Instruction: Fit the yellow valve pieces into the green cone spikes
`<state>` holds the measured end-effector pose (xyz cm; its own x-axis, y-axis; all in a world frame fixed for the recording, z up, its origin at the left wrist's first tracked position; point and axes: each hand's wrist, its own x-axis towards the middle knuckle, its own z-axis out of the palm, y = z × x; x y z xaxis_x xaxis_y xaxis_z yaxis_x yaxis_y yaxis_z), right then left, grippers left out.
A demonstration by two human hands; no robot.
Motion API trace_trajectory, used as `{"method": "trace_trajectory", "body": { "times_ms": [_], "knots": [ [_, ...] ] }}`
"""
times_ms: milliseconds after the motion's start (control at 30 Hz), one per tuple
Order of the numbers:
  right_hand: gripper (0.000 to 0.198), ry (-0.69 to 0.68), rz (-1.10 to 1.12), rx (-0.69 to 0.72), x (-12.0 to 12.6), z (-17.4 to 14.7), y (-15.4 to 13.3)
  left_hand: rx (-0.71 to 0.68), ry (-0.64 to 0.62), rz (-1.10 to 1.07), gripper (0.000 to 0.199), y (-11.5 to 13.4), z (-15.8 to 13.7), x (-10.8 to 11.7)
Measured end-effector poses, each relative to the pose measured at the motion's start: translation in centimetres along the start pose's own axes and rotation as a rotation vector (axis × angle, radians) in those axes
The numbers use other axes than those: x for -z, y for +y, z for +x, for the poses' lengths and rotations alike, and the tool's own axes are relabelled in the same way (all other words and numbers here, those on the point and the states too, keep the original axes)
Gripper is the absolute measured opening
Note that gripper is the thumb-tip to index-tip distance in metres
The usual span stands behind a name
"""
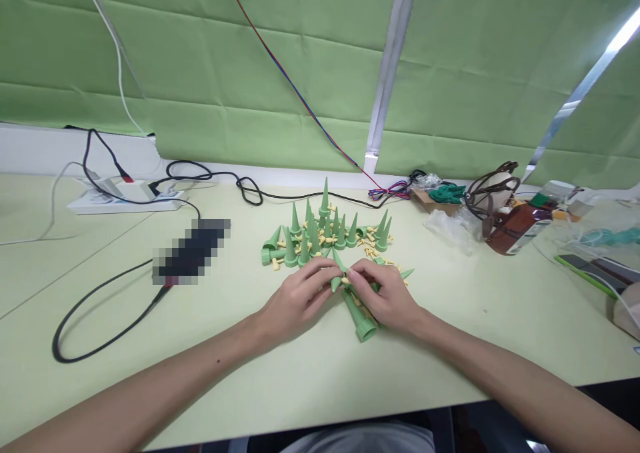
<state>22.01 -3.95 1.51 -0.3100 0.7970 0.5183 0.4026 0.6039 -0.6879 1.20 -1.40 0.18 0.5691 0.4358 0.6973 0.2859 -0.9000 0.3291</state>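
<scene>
My left hand is closed around a green plastic watering spike, its pointed tip showing below the fingers. Thumb and fingertips of my right hand pinch a small yellow valve piece against that spike. Most of both parts is hidden by the fingers. Under the hands a larger green cone lies on its side, open end toward me. Just behind, a cluster of green spikes stands upright, with several lying down. Loose yellow valve pieces are scattered among them.
A power strip with plugs and a blurred dark device with a looped black cable lie left. To the right are a brown bottle, clear plastic bags, a cardboard box and a phone. Green curtain hangs behind.
</scene>
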Motion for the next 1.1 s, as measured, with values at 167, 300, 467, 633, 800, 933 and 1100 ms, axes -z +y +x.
{"method": "trace_trajectory", "body": {
  "times_ms": [167,300,467,633,800,933,1100],
  "knots": [
    [0.023,-0.053,0.008,-0.017,0.03,0.08,-0.02,0.025,0.046,-0.018,0.029,-0.14,0.0,-0.01],
    [0.022,-0.073,-0.023,0.01,0.0,-0.03,0.17,0.016,0.031,-0.025,0.029,-0.25,-0.13,-0.07],
    [0.021,-0.06,-0.072,0.071,-0.03,-0.09,0.47,0.007,0.011,-0.056,0.027,-0.09,-0.03,-0.07],
    [0.019,-0.062,-0.116,0.115,0.01,-0.17,0.64,0.092,-0.035,-0.126,0.014,0.19,0.19,-0.02],
    [0.02,-0.104,-0.131,0.163,0.06,-0.07,0.73,0.276,-0.077,-0.158,0.017,0.19,0.14,-0.09],
    [0.02,-0.111,-0.134,0.178,0.05,0.03,0.79,0.295,-0.084,-0.167,0.019,0.24,0.27,-0.09],
    [0.02,-0.113,-0.127,0.169,0.06,0.02,0.71,0.209,-0.047,-0.159,0.015,0.31,0.31,-0.02]
  ]
}}
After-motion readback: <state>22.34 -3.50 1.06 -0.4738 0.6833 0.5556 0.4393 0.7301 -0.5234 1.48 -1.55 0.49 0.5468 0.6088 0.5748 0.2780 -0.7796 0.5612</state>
